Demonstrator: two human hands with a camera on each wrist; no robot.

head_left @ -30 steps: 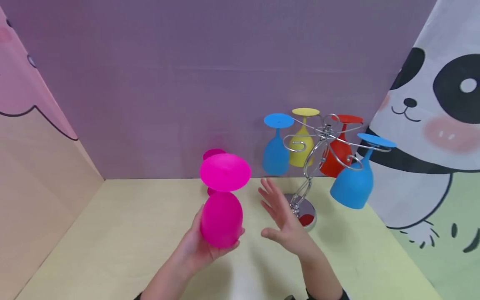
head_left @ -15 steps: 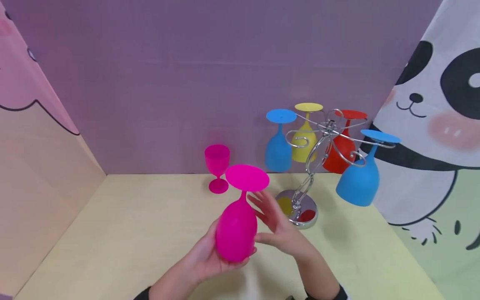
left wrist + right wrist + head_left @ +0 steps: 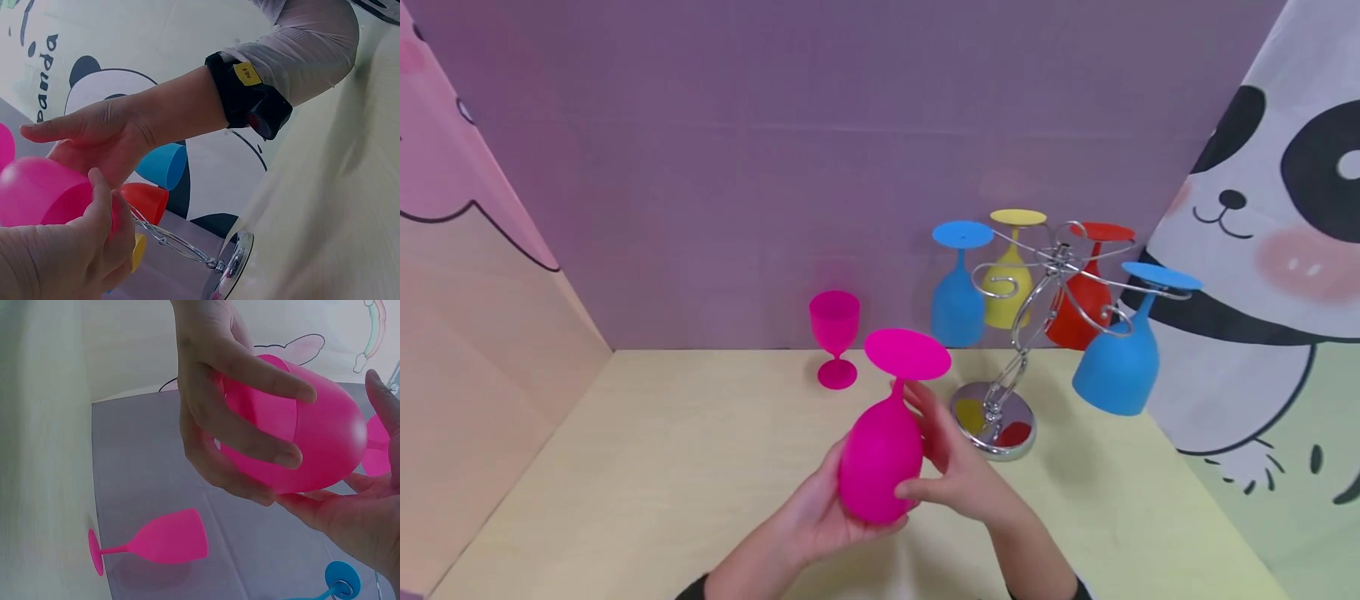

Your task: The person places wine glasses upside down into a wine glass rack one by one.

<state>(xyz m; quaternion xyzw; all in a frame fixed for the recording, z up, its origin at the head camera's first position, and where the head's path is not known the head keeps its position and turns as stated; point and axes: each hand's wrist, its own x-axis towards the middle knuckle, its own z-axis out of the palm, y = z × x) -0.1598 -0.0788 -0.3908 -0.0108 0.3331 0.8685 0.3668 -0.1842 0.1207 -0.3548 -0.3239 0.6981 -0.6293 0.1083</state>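
Note:
A pink plastic goblet (image 3: 880, 462) is upside down in the air over the table, tilted, its round foot uppermost. My left hand (image 3: 823, 517) grips its bowl from below and the left, fingers curled round near the rim in the right wrist view. My right hand (image 3: 962, 475) is at the goblet's right side. Its thumb overlaps the bowl in the head view, and its other fingers reach behind the stem. From the left wrist view, the right hand (image 3: 103, 134) looks spread, thumb stretched out. A second pink goblet (image 3: 835, 321) stands upright at the table's back.
To the right, a chrome glass rack (image 3: 1060, 260) stands on a round shiny base (image 3: 992, 437). From it hang two blue goblets (image 3: 958, 308), a yellow goblet (image 3: 1009, 292) and a red goblet (image 3: 1078, 312), upside down. Behind the table (image 3: 662, 467) is a purple backdrop (image 3: 700, 208).
The goblet in my left hand has moved right and toward me, uncovering the upright pink goblet behind. My right hand has closed in from the side to the bowl and stem.

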